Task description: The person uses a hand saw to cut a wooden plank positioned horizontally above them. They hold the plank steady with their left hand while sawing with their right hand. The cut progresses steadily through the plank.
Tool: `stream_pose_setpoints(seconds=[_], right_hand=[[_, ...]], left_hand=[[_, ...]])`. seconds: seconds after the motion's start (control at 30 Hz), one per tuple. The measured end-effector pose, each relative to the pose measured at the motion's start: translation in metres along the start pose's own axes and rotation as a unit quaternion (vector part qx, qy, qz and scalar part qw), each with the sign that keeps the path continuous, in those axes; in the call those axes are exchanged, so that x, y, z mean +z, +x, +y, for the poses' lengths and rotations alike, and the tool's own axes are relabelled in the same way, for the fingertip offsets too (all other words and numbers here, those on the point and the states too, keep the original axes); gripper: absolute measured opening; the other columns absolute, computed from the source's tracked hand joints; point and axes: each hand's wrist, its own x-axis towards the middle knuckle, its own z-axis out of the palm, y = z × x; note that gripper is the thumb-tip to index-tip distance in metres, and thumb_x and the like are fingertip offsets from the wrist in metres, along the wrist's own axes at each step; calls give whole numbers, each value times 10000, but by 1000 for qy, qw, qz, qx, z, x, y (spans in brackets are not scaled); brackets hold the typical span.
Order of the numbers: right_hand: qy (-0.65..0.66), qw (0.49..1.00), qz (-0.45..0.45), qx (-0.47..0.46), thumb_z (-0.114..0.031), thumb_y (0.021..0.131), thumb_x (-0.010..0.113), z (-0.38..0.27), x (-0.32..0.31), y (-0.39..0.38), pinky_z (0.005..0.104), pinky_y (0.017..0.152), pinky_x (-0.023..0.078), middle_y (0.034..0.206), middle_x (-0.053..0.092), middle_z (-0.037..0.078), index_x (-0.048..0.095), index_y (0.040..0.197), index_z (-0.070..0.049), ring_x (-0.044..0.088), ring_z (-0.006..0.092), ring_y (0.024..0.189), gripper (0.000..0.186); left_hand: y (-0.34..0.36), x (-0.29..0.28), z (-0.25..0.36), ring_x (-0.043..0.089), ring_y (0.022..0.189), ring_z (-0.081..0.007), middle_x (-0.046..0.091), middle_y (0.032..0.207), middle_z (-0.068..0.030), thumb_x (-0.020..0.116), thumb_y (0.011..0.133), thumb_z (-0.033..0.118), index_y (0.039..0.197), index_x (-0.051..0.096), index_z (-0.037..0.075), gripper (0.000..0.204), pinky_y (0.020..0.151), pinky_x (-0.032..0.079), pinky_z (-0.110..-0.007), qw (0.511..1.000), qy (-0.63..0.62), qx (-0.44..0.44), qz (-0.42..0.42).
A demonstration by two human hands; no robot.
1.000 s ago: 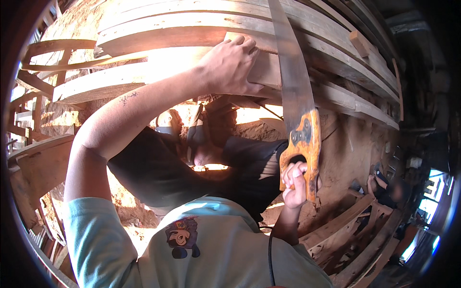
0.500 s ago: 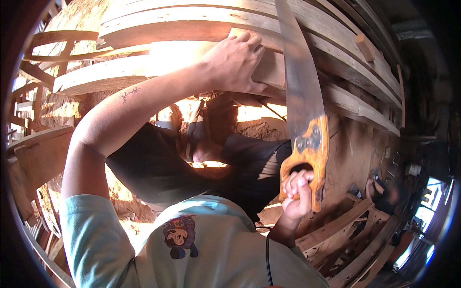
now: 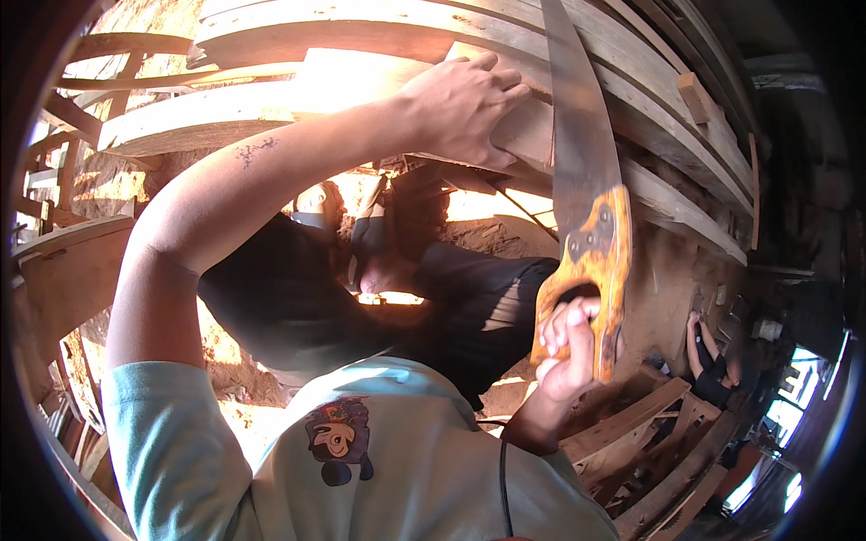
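My right hand (image 3: 570,347) is wrapped round the worn orange-brown wooden handle of a handsaw (image 3: 585,144). The saw's broad grey blade points away from me, and its far end runs out at the picture's top edge. Just left of the blade, my left hand (image 3: 469,108) grips a pale wooden board (image 3: 528,131), with the thumb on the near side and bent fingers over the top. The blade stands against the board's right end. How deep the teeth sit in the wood cannot be made out.
Long stacked timber beams (image 3: 361,41) run across the far side. A small wood block (image 3: 694,97) sits on them at right. Wooden frames (image 3: 631,419) stand lower right, near another person (image 3: 713,370). My legs (image 3: 298,307) are below the board.
The saw and my right hand have slid a little forward and right. My left hand and the board appear slightly farther right, while the whole view has also shifted a little.
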Motion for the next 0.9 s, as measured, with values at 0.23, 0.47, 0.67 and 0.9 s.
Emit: stream_pose_setpoints(seconds=[0.23, 0.47, 0.67, 0.9], right_hand=[[-31, 999, 8, -22, 8, 977, 651, 25, 11, 44, 249, 472, 398, 672, 494, 13, 602, 949, -4, 454, 77, 499, 58], [-5, 1000, -8, -11, -16, 979, 593, 6, -7, 0, 246, 459, 371, 625, 429, 8, 542, 904, -4, 400, 73, 488, 91], [40, 999, 20, 17, -35, 1003, 615, 17, 18, 63, 241, 487, 388, 640, 483, 17, 596, 947, -11, 425, 79, 498, 64], [23, 998, -18, 51, -79, 1022, 640, -20, -1, 8, 231, 479, 387, 648, 463, -11, 577, 982, -6, 428, 60, 505, 104]], left_hand=[[-3, 14, -1, 614, 1228, -375, 654, 1308, -170, 778, 825, 636, 1424, 576, -49, 932, 1021, 568, -489, 998, 10, -21, 55], [-3, 19, 0, 633, 1182, -370, 670, 1240, -162, 779, 823, 614, 1412, 589, 10, 864, 987, 581, -499, 997, 1, -9, 80], [-1, 7, 6, 633, 1194, -367, 659, 1293, -160, 764, 830, 626, 1421, 588, 9, 872, 1011, 560, -502, 999, -3, -10, 43], [3, 5, 5, 630, 1205, -365, 661, 1293, -159, 778, 808, 652, 1436, 586, 11, 918, 1014, 547, -523, 998, 3, -19, 59]])
